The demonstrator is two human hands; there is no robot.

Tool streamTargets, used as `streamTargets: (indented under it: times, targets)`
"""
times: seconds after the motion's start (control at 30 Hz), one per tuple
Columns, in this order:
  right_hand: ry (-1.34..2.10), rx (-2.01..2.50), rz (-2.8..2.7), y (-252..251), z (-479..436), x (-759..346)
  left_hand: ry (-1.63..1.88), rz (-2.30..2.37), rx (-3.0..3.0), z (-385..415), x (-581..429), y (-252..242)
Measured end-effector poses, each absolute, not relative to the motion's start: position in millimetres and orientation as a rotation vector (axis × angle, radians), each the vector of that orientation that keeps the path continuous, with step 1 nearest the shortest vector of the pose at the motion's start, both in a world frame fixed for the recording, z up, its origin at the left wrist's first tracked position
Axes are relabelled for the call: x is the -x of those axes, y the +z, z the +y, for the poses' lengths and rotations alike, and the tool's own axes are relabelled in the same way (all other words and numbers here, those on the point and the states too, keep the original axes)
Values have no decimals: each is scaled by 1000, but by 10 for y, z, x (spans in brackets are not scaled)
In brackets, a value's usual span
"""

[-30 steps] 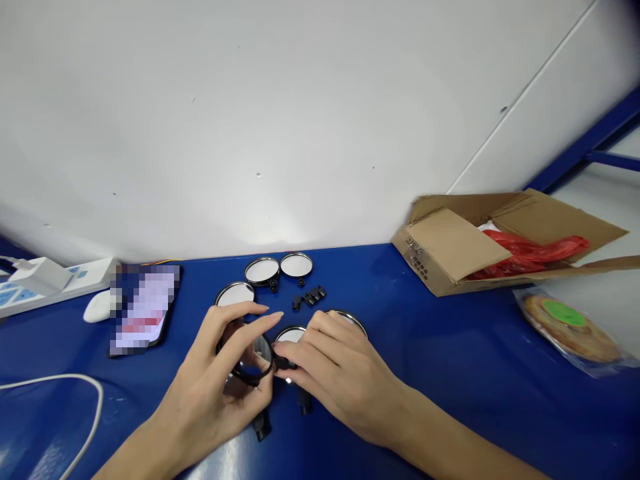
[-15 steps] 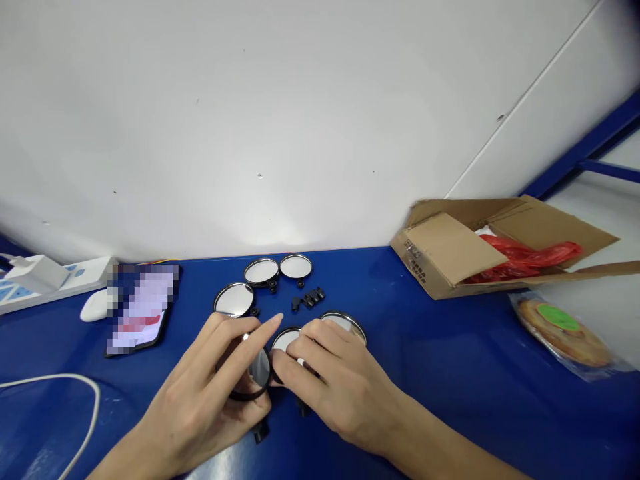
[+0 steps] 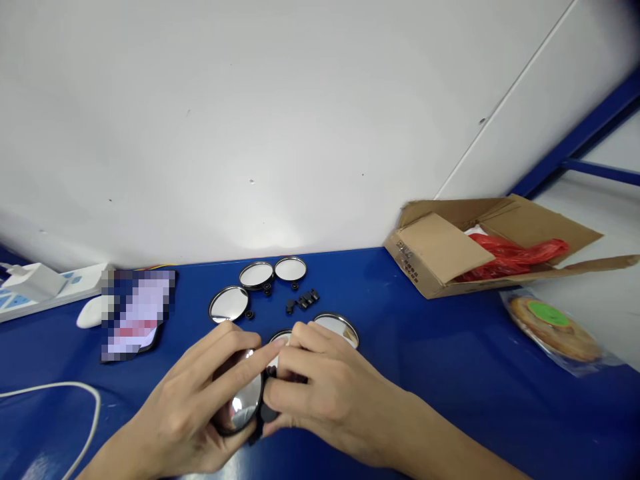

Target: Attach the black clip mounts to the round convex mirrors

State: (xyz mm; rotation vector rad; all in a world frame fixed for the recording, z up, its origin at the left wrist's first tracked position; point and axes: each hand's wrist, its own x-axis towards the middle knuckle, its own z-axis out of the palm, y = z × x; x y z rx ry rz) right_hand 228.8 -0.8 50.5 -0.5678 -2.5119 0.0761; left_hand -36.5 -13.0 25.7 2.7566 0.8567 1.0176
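Observation:
My left hand (image 3: 185,400) is wrapped round a black-rimmed round mirror (image 3: 245,403), which is tilted with its glass towards me. At its right edge, my right hand (image 3: 333,400) pinches a small black plastic piece (image 3: 269,410); fingers cover much of it. Whether the piece is joined to the mirror I cannot tell. Just behind the hands lie a partly covered mirror (image 3: 274,361) and another mirror (image 3: 339,327). Farther back, a left mirror (image 3: 229,305), a middle mirror (image 3: 257,275) and a right mirror (image 3: 291,269) lie near small black clips (image 3: 307,299).
On the left of the blue table (image 3: 425,373) are a phone (image 3: 135,313), a white rounded case (image 3: 93,312), a power strip (image 3: 85,280) and a white cable (image 3: 95,413). To the right stand an open cardboard box (image 3: 425,270) with red plastic and a wrapped round item (image 3: 570,337).
My right hand has shifted left and closed in on the held mirror's edge, with a black piece now showing in its fingers. The held mirror has turned more towards me. The view has shifted slightly.

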Motion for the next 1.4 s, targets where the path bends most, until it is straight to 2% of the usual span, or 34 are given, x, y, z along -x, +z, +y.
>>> streamTargets:
  times: [0.17, 0.3, 0.4, 0.83, 1.23, 1.4]
  targets:
    - [-192, 703, -2337, 608, -61, -2283, 1076, 1069, -2607, -76, 388, 379]
    - [119, 1015, -1867, 685, 7, -2456, 1256, 1368, -2105, 113, 547, 392]
    - [224, 1091, -1860, 643, 141, -2588, 1381, 1444, -1953, 235, 608, 345]
    - [537, 1556, -1860, 243, 520, -2801, 1212, 1496, -2418, 100, 437, 346]
    - [648, 1420, -1953, 280, 474, -2615, 1234, 1322, -2617, 72, 412, 321]
    - [636, 1469, -2021, 289, 419, -2508, 1196, 1415, -2494, 43, 376, 334]
